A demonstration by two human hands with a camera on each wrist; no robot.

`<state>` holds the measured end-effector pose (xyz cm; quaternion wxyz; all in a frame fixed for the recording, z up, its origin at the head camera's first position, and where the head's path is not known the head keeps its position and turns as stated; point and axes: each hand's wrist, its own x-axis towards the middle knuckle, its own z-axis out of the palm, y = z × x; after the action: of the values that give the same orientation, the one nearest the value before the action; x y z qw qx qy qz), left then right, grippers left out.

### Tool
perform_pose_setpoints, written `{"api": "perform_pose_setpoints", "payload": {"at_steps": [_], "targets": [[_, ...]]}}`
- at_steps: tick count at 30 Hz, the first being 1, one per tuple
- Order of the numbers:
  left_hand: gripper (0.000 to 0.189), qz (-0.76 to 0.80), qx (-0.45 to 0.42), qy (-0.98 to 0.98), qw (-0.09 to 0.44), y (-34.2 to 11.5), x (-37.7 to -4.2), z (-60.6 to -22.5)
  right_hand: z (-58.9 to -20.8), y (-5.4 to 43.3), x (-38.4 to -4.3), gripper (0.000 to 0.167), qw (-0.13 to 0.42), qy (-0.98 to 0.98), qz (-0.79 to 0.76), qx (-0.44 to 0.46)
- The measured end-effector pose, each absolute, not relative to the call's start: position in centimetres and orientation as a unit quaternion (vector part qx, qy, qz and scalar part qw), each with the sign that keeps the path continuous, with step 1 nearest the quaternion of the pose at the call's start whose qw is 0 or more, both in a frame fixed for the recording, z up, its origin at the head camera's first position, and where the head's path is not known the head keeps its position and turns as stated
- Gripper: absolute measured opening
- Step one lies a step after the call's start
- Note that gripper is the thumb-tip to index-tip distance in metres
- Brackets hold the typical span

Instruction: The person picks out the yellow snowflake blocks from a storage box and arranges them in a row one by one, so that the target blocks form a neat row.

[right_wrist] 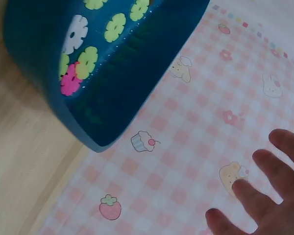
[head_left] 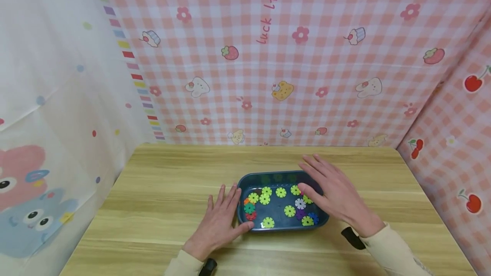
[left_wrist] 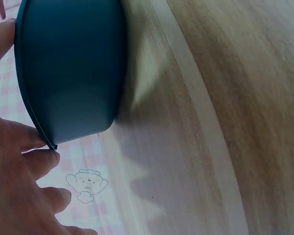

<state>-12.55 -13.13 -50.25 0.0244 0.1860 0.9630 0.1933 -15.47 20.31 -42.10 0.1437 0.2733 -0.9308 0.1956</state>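
A dark blue oblong tub (head_left: 279, 228) stands on the table with several notched, flower-shaped plastic discs lying flat inside. Most are yellow-green, like this disc (head_left: 281, 192); a white disc (head_left: 300, 203), a green disc (head_left: 249, 208) and a few red, purple and blue ones lie among them. My left hand (head_left: 216, 227) touches the tub's left end, fingers extended, thumb at the near rim; in the left wrist view, fingertips meet the rim of the tub (left_wrist: 71, 73). Over the right end spreads my right hand (head_left: 339, 195). The right wrist view shows its fingers (right_wrist: 255, 198) apart, holding nothing.
The wood-grain table (head_left: 165, 191) extends around the tub. Behind it hangs a pink checked cloth (head_left: 268, 63) with printed figures, a white patterned cloth (head_left: 69, 80) hangs at the left, and another checked cloth (head_left: 452, 173) at the right.
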Motion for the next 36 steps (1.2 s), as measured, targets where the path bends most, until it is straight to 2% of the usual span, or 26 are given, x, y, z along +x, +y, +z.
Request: {"api": "perform_pose_setpoints", "payload": {"at_steps": [8, 26, 36], "targets": [[0.098, 0.199, 0.187, 0.962, 0.025, -13.1, -12.5, -50.2, -41.5, 19.1, -17.2, 0.062, 0.123, -0.918, 0.19, 0.326], [0.098, 0.203, 0.193, 0.959, 0.028, -13.3, -12.6, -50.3, -43.0, 15.4, -20.7, 0.065, -0.009, -0.885, 0.217, 0.412], [0.099, 0.202, 0.201, 0.958, 0.028, -13.4, -12.7, -50.4, -45.0, 13.7, -21.8, 0.053, -0.074, -0.871, 0.24, 0.422]]}}
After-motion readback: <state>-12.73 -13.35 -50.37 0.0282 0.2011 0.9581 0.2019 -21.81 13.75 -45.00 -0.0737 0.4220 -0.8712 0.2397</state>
